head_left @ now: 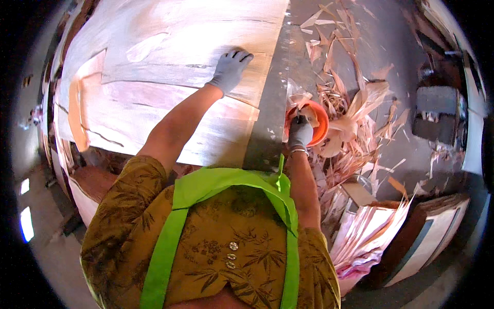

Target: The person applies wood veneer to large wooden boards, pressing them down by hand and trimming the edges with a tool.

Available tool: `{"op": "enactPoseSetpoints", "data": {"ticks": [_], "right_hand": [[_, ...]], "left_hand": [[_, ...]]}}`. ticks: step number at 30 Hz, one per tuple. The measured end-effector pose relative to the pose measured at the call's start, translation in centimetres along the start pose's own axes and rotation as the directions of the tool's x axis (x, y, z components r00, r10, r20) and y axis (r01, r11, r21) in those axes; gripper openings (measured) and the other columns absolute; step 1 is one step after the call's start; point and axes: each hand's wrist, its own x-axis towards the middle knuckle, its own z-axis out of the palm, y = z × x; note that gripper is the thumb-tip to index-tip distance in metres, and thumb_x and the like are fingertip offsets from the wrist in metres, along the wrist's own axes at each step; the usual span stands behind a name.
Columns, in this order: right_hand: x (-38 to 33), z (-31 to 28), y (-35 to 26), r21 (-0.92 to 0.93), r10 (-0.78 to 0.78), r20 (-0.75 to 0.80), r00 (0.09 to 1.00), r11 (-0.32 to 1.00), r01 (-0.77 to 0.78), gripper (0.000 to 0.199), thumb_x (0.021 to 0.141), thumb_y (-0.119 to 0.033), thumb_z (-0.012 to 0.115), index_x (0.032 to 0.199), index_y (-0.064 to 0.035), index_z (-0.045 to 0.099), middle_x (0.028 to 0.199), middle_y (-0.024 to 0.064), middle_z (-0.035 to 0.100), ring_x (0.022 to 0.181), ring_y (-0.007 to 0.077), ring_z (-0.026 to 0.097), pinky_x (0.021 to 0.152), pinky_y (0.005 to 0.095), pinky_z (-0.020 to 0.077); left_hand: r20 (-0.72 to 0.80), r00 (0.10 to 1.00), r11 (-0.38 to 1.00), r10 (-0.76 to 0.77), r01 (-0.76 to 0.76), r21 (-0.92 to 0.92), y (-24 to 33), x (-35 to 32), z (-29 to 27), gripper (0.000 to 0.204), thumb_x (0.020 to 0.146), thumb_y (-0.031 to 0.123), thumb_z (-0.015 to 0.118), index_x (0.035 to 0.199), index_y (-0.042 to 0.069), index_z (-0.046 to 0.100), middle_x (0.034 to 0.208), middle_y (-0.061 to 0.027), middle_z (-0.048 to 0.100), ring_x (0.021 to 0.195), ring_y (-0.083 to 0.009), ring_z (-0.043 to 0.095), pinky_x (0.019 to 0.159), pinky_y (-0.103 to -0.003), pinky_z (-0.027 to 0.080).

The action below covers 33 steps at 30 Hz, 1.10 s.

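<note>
While our left hand (230, 69) presses spread on the veneer sheet (170, 77), our right hand (300, 133), pinching something unclear in the orange bowl (320, 119), may tip it.

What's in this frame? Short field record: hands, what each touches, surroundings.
left hand: gloved, flat on the pale veneer sheet, fingers spread
right hand: gloved, reaching into the orange bowl; what it holds, if anything, cannot be told
table edge: grey strip between the two hands
floor: veneer scraps around the bowl
lower right: stacked sheets
</note>
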Motion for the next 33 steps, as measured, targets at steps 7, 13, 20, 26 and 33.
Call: {"op": "enactPoseSetpoints", "data": {"ticks": [7,13,20,26,33], "right_hand": [[-6.2,-3.8,6.9,0.351,0.108,-0.090,0.990,0.934,-0.070,0.024,0.079,-0.022,0.061,0.088,0.0002,0.061,0.069,0.0121,0.062,0.059,0.0198,0.058,0.057,0.0328,0.0450],[-2.5,-0.2,4.1,0.385,0.016,-0.050,0.999,0.923,0.005,0.035,0.076,-0.035,0.064,0.091,-0.0032,0.062,0.084,0.0176,0.064,0.077,0.0317,0.062,0.067,0.0367,0.0469],[-0.6,1.8,1.8,-0.031,0.033,-0.092,0.995,0.999,-0.036,0.031,0.079,-0.036,0.054,0.084,-0.0070,0.063,0.086,0.0199,0.062,0.085,0.0386,0.058,0.072,0.0424,0.0471],[-14.9,-0.2,9.3,0.670,0.303,-0.422,0.854,0.739,0.069,0.007,0.075,0.001,0.058,0.082,0.0001,0.058,0.070,-0.0040,0.054,0.061,0.0075,0.046,0.054,0.0232,0.0386],[-37.0,3.0,19.6,0.703,0.696,-0.430,0.575,0.658,-0.270,0.035,0.070,-0.004,0.063,0.104,0.0019,0.059,0.092,0.0101,0.065,0.077,0.0146,0.058,0.074,0.0284,0.0459]], "left_hand": [[-0.012,0.998,0.998,0.055,-0.054,0.040,0.0,-0.2,0.0,0.040,0.074,0.007,0.048,0.113,0.012,0.055,0.113,-0.0053,0.051,0.105,-0.0239,0.046,0.082,-0.038,0.039],[-0.027,0.997,0.997,0.079,-0.079,0.016,-0.7,-0.2,0.5,0.041,0.074,0.007,0.049,0.115,0.012,0.054,0.113,-0.0048,0.051,0.103,-0.0243,0.047,0.080,-0.038,0.042],[-0.013,0.995,0.993,0.104,-0.103,0.065,-0.8,-0.5,0.3,0.042,0.075,0.007,0.050,0.117,0.014,0.052,0.113,-0.0043,0.051,0.101,-0.0258,0.049,0.078,-0.037,0.045],[0.026,0.993,0.990,0.117,-0.119,0.079,-1.5,-0.1,0.5,0.036,0.076,0.008,0.049,0.112,0.013,0.055,0.111,-0.0073,0.052,0.097,-0.0278,0.053,0.075,-0.038,0.047],[0.108,0.954,0.790,0.280,-0.165,-0.590,-4.7,5.7,13.5,0.039,0.081,0.012,0.050,0.119,0.006,0.052,0.119,-0.0147,0.052,0.111,-0.0259,0.048,0.094,-0.034,0.038]]}}
